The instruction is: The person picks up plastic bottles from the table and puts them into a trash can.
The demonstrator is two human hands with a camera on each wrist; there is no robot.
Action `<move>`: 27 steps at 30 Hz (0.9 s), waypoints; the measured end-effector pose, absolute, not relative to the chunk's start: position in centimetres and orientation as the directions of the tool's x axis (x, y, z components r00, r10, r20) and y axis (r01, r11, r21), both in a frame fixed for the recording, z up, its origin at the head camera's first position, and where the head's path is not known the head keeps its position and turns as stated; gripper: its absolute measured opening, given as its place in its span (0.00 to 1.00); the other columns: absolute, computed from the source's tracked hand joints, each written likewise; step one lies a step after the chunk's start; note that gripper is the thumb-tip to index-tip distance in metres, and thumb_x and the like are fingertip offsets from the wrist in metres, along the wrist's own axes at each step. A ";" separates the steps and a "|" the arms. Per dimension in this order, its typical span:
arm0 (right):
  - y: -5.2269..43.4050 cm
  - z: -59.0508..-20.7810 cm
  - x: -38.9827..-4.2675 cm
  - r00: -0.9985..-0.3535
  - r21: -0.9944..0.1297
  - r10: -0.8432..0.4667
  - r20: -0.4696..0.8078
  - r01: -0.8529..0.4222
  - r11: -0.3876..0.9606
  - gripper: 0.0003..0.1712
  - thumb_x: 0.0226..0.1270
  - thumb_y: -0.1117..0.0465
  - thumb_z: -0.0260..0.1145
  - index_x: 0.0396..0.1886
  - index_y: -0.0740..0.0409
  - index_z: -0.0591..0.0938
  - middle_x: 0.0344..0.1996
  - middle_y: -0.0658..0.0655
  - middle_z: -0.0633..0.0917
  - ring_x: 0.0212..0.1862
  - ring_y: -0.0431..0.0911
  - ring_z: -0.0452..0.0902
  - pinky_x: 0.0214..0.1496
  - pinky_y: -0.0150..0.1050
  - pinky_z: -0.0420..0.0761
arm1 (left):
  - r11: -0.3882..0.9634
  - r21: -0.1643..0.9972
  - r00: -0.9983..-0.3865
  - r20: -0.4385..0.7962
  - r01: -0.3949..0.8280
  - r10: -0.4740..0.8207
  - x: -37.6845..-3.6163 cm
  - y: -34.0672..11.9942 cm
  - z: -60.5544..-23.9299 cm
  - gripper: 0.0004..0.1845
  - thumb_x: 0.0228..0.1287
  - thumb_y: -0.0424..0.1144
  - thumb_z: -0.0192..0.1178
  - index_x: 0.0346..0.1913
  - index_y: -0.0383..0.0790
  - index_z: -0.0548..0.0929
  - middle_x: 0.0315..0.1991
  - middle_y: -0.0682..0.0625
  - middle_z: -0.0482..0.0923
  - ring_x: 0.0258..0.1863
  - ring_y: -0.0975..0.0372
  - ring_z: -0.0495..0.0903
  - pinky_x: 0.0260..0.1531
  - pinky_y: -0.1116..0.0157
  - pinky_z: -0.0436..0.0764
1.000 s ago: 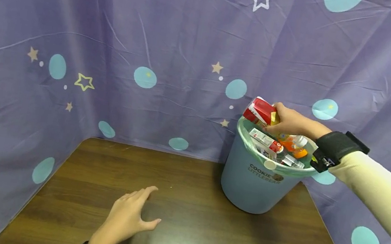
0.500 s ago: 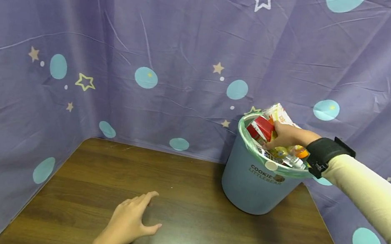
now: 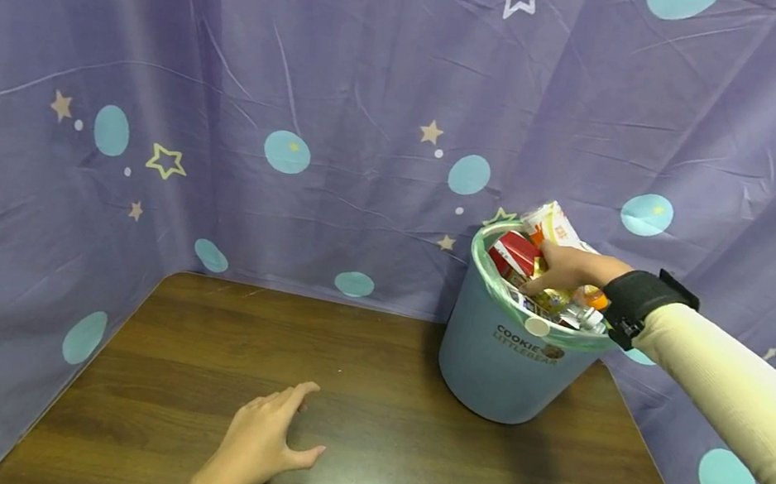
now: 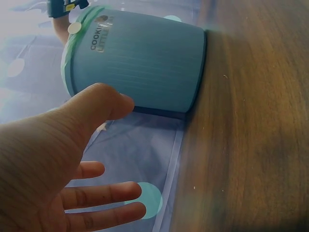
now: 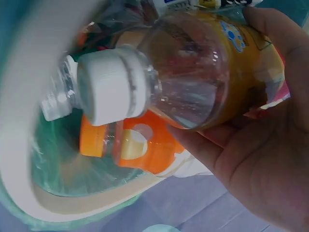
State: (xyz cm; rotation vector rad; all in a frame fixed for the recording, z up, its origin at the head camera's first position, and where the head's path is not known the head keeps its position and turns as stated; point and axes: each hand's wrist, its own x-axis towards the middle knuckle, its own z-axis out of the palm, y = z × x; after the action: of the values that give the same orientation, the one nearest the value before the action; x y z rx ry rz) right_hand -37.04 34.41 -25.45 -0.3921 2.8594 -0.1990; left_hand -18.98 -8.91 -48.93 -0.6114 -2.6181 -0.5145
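A light blue bin (image 3: 508, 369) with a green liner stands at the table's back right, full of packaging. My right hand (image 3: 566, 270) reaches into its top with fingers stretched down onto the contents, beside a red carton (image 3: 516, 254) and a white and orange packet (image 3: 553, 221). In the right wrist view the right hand (image 5: 251, 159) lies against a clear bottle (image 5: 207, 82) with a white cap (image 5: 111, 84), above an orange item (image 5: 137, 145). My left hand (image 3: 262, 441) rests open on the wooden table (image 3: 388, 443), fingers spread. The left wrist view shows the left hand (image 4: 72, 159) near the bin (image 4: 140, 63).
A purple cloth with stars and teal dots (image 3: 304, 96) hangs close around the table on the left, back and right. The bin sits tight in the back right corner. Bare dark wood lies between my left hand and the bin.
My right hand lowered the red carton into the bin and let it go, and now lies on the contents. The left hand has barely moved.
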 end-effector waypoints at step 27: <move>33.5 -24.8 -37.9 -0.914 -0.155 -0.262 -0.308 -0.224 0.962 0.32 0.61 0.46 0.74 0.43 0.68 0.72 0.32 0.56 0.74 0.33 0.47 0.69 0.38 0.39 0.71 | 0.788 0.290 -0.789 0.496 0.543 0.362 -18.8 -8.9 -50.2 0.43 0.37 0.55 0.82 0.59 0.43 0.79 0.34 0.56 0.85 0.27 0.67 0.80 0.26 0.71 0.76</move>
State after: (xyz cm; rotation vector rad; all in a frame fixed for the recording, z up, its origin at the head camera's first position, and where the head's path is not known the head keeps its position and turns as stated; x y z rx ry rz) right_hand -37.88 33.52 -24.76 -0.3541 2.7822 -0.1664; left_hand -18.77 -8.87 -50.19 -0.6822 -2.5591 -0.5936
